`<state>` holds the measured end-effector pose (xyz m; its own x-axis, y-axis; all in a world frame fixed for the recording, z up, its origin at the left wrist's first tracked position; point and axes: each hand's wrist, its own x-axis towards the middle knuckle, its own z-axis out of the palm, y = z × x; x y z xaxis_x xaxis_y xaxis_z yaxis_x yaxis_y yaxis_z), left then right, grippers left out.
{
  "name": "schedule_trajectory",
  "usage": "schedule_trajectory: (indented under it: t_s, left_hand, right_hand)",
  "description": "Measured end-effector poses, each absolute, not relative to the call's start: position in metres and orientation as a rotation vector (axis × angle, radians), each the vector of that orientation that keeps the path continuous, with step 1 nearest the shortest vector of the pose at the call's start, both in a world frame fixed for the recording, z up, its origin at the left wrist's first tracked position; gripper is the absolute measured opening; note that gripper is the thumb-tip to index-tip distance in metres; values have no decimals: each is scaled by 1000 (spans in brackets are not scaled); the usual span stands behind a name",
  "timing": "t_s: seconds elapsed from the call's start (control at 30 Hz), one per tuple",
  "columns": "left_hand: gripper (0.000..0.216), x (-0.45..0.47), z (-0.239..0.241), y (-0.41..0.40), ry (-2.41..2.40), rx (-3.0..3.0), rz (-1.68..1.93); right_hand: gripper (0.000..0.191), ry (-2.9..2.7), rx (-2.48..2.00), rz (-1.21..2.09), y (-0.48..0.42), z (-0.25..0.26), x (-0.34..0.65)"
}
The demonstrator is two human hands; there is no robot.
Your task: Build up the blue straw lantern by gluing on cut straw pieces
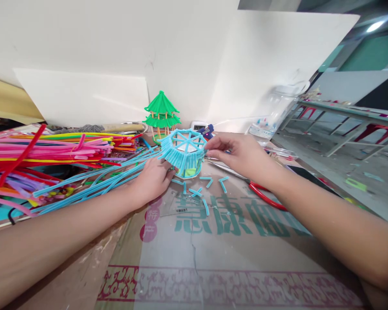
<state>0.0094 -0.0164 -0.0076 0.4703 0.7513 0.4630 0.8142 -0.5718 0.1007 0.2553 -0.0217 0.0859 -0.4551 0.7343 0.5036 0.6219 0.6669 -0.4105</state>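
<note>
Two bare hands, one light-blue, fuzzy-stemmed roof frame between them, sitting on the table mid-view. Left hand (157, 176) is gripping the lower left edge of the frame (183, 157), thumb and fingers clamped there. Right hand (236, 150) is hovering its thumb and forefinger at the right rim, tips nearly together; I cannot tell whether a strip is sitting between them. The frame is standing roughly upright, spoked ring facing up, ribbed sides flaring outward below; its central axis is running vertically through the hub, and no side is reading as clearly longer. Nearer the wearer, at least six short light-blue fuzzy offcuts (196, 192) are lying scattered, two of them crossing. One pair of red-handled metal pliers or scissors (267, 198) is lying under the right forearm. Behind, one green two-roofed pagoda model (161, 110) is standing on thin tan posts; beside it, one white digital timer (198, 125) and one dark-blue glue gun (208, 130). Left, long light-blue fuzzy stems (110, 181) and a multicoloured stem heap (51, 148) are spreading, too many to count. One clear plastic bottle (274, 112) is standing at right.
</note>
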Motion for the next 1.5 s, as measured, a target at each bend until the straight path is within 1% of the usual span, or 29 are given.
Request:
schedule_trajectory:
  t_s: [0.1,0.17,0.53,0.7,0.87,1.13,1.33,1.4,1.5]
  left_hand:
    - [26,10,-6,-18,-1353,-2577,-727]
    - [25,10,-5,-19,-1343,-2583,-730]
    - [27,9,-5,-19,-1324,-2575,-715]
    - [27,10,-5,-19,-1337,-2577,-724]
    - [26,10,-5,-19,-1346,-2585,-714]
    - [26,9,-7,-18,-1430,-2604,-681]
    - [23,9,-7,-17,-1426,-2649,-732]
    - [22,9,-7,-17,-1409,-2659,-758]
    - [24,9,-8,-15,-1438,-2648,-758]
  right_hand:
    - [6,-2216,-1081,95,-22,85,255]
    - [6,-2209,-1095,75,-22,84,254]
    - [10,-2271,-1135,156,-27,87,253]
    - [7,-2288,-1076,115,-24,81,252]
    - [2,-2285,-1028,149,-23,77,252]
    - [4,-2159,-971,340,-27,88,250]
    - [18,-1914,-920,809,-32,103,255]
    - [21,-1883,-928,847,-32,108,259]
    - [25,-1920,-928,782,-34,116,264]
